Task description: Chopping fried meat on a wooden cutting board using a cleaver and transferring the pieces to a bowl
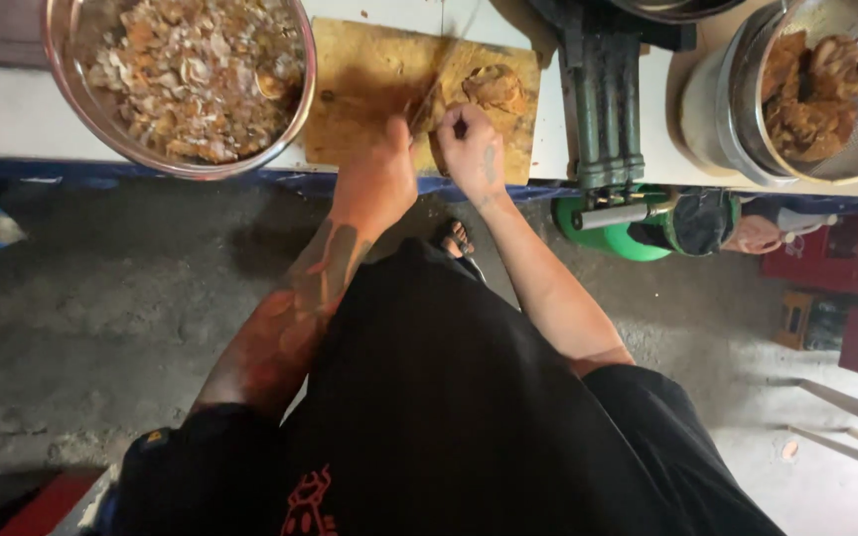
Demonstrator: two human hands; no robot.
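Pretty dim overall, brightest along the white counter (558, 149) up top. Murky shadow over the floor (101, 328), wide-angle bending at edges, slightly soft throughout.

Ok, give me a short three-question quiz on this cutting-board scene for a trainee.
1. True or false: the left hand holds a knife over the wooden cutting board.
2. What does the right hand rest against?
A) the metal bowl of scraps
B) the brown piece of food on the board
C) the strainer
3. Fill in: the strainer of brown pieces sits at the far ____ of the counter.

Key: 1 true; 2 B; 3 right.
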